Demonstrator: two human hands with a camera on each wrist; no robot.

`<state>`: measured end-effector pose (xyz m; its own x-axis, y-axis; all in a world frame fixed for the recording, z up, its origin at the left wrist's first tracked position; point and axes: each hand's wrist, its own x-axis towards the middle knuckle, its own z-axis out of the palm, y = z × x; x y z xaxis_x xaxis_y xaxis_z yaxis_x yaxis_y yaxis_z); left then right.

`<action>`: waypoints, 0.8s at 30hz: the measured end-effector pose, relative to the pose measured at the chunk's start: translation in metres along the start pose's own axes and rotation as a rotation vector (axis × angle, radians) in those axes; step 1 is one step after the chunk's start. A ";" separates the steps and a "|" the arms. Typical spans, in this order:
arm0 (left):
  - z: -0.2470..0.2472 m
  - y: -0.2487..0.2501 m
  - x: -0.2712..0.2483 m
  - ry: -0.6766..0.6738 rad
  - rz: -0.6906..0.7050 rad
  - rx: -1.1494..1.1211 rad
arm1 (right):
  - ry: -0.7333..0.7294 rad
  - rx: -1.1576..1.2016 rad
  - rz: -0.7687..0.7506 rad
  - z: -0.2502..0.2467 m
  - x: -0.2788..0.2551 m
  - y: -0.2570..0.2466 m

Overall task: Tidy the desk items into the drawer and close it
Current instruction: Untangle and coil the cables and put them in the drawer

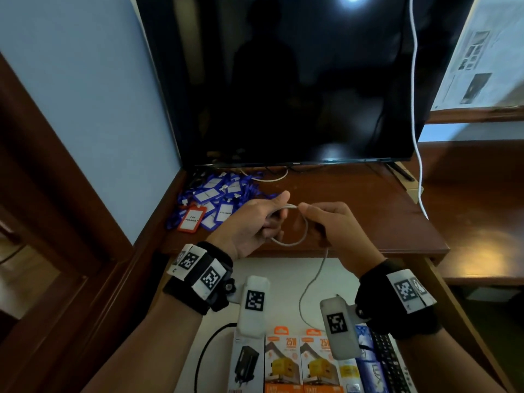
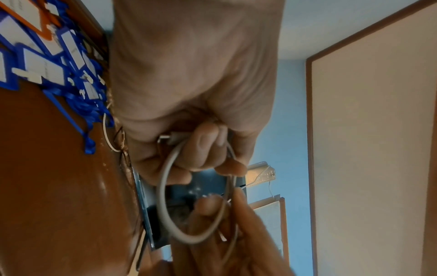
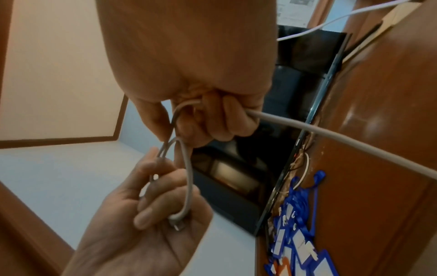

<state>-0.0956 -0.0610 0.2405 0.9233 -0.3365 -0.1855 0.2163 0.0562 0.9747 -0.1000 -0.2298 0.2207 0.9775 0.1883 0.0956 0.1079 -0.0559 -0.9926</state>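
A thin grey cable is curled into a loop above the front of the brown desk, held between both hands. My left hand grips the coil and its plug end in curled fingers. My right hand pinches the cable just to the right, fingers curled round it. The cable's free tail hangs down into the open drawer below, which has a white floor. In the right wrist view the tail runs off to the right.
A pile of blue badge holders and one orange holder lies at the desk's back left. A dark TV screen stands behind, with a white cord hanging at its right. Charger boxes and a black cable lie in the drawer.
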 end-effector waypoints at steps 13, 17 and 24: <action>-0.041 -0.004 -0.046 0.115 0.141 -0.351 | 0.037 0.066 -0.104 0.021 -0.027 0.037; -0.064 0.004 -0.052 0.080 0.187 -0.552 | 0.095 0.069 -0.124 0.005 -0.023 0.045; -0.084 0.012 -0.046 0.204 0.308 -0.586 | 0.163 -0.070 -0.140 0.005 -0.008 0.049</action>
<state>-0.1093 0.0339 0.2505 0.9990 -0.0430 0.0132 0.0173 0.6387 0.7692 -0.1037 -0.2294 0.1710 0.9678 0.0379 0.2487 0.2514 -0.1089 -0.9617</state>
